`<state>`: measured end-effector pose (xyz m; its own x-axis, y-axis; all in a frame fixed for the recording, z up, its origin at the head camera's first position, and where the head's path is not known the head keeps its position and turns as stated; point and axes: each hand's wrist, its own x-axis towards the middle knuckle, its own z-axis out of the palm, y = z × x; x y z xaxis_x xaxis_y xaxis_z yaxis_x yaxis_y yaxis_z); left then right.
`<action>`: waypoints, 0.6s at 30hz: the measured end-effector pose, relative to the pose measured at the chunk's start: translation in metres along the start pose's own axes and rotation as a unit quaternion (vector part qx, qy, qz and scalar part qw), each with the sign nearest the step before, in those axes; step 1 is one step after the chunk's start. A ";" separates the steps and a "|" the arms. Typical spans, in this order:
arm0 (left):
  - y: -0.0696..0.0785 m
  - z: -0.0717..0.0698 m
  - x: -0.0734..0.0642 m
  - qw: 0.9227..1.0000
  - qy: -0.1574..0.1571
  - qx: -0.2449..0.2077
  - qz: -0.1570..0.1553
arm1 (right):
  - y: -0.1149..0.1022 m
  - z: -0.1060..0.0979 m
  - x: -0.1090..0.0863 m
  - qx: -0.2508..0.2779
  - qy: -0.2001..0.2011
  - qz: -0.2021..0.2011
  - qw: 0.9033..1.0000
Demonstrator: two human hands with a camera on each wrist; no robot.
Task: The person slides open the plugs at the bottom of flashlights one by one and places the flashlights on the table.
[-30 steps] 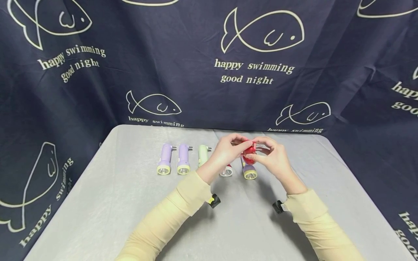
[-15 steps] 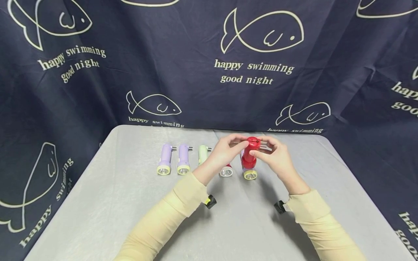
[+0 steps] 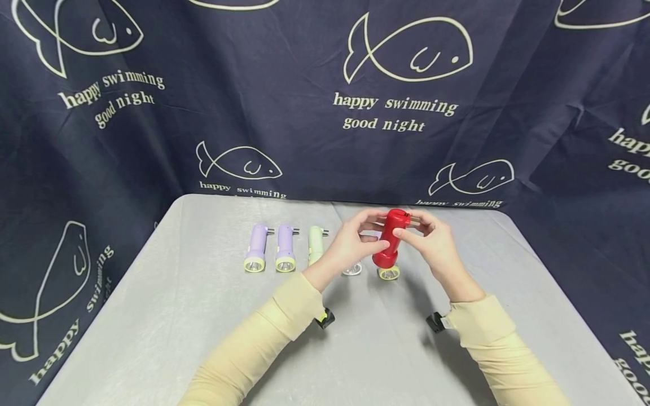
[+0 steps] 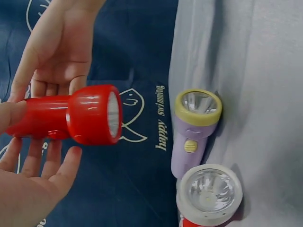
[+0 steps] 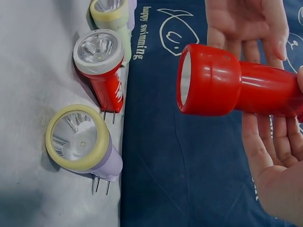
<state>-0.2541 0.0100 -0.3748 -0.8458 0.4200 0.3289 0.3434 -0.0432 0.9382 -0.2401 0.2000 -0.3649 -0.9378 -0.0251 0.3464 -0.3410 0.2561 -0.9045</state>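
Observation:
A red flashlight (image 3: 385, 259) is held up over the table by both hands, its lamp end low and toward the person in the head view. My left hand (image 3: 350, 242) grips it from the left, thumb on the barrel and fingers behind. From the right, my right hand (image 3: 435, 242) pinches the upper barrel by the metal plug prongs (image 3: 415, 220). The left wrist view shows the red flashlight (image 4: 94, 116) side-on with its lens facing right. Behind it lie a purple flashlight with a yellow rim (image 5: 109, 163) and a red flashlight with a white rim (image 5: 108, 90).
Two purple flashlights (image 3: 258, 239) and a green flashlight (image 3: 315, 241) lie in the same row, to the left. They rest on a grey cloth-covered table (image 3: 152, 316). A dark blue curtain (image 3: 304, 73) hangs close behind its far edge.
The red flashlight has turned from a foreshortened pose to show its full barrel, now leaning with its lamp end to the lower left. The left thumb has slid down the barrel.

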 end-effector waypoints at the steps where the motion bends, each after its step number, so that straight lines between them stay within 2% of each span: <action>1: -0.001 0.001 0.000 1.000 -0.001 -0.002 0.004 | 0.000 0.000 0.000 0.003 0.000 0.002 1.000; 3: -0.006 0.002 0.001 1.000 0.000 -0.003 0.010 | 0.001 -0.001 0.001 0.007 0.000 0.007 1.000; 10: -0.007 0.006 0.000 1.000 -0.006 -0.012 0.017 | -0.001 -0.002 0.000 0.035 -0.003 0.021 0.999; 18: 0.022 0.007 -0.010 1.000 -0.008 -0.011 0.002 | -0.001 -0.002 0.000 0.092 -0.010 0.033 0.995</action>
<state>-0.2357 0.0110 -0.3585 -0.8379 0.4337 0.3315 0.3379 -0.0649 0.9389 -0.2394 0.2018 -0.3638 -0.9587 -0.0335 0.2824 -0.2841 0.0759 -0.9558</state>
